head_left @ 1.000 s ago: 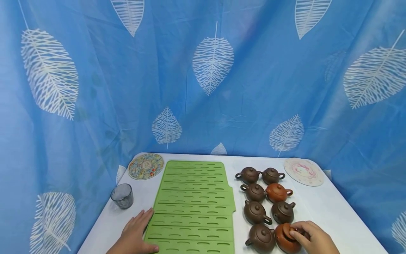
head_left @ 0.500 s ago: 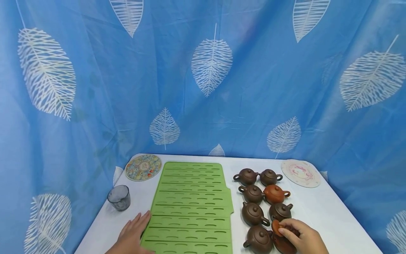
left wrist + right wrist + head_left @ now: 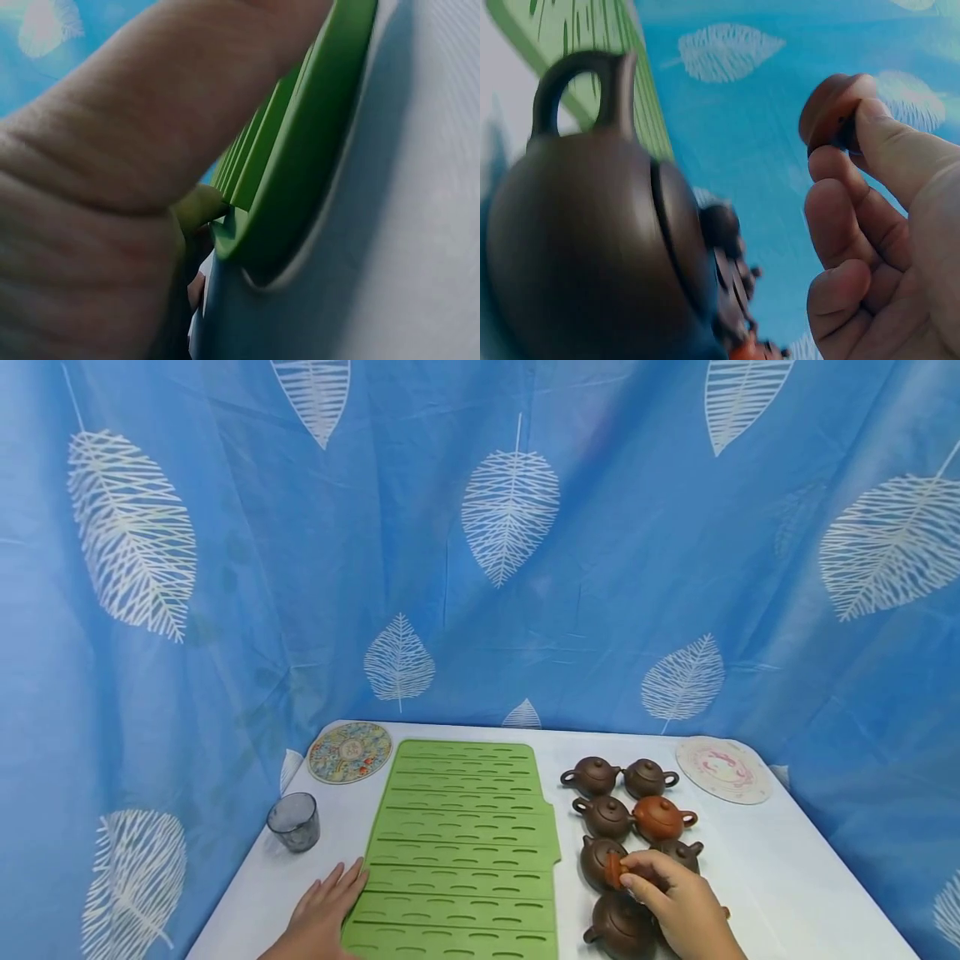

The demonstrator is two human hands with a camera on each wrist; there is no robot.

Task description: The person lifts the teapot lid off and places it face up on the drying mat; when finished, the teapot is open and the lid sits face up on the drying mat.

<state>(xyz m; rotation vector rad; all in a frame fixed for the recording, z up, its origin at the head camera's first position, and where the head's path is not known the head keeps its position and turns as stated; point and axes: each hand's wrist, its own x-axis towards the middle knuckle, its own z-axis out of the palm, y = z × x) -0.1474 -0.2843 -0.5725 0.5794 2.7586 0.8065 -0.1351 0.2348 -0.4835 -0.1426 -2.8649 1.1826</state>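
My right hand (image 3: 678, 906) pinches a small orange-brown teapot lid (image 3: 615, 869) between thumb and fingers, held up over the near teapots. The right wrist view shows this lid (image 3: 829, 112) tilted on edge, beside a large dark brown teapot (image 3: 592, 240) with its own lid on. The orange teapot that stood at the near right is mostly hidden behind this hand. A dark brown teapot (image 3: 618, 929) stands just left of it. At the left edge of a green slotted mat (image 3: 465, 852) rests my left hand (image 3: 318, 910), fingers extended; its thumb (image 3: 165, 97) crosses the mat's border.
Several more teapots stand in two columns right of the mat, among them another orange one (image 3: 662, 818). A grey glass cup (image 3: 294, 822) is at the left edge. Round patterned mats lie at the back left (image 3: 350, 752) and back right (image 3: 723, 769).
My right hand has lifted the lid off the near-right orange teapot and carried it left and up. The left hand stays by the green mat. The head view shifts slightly.
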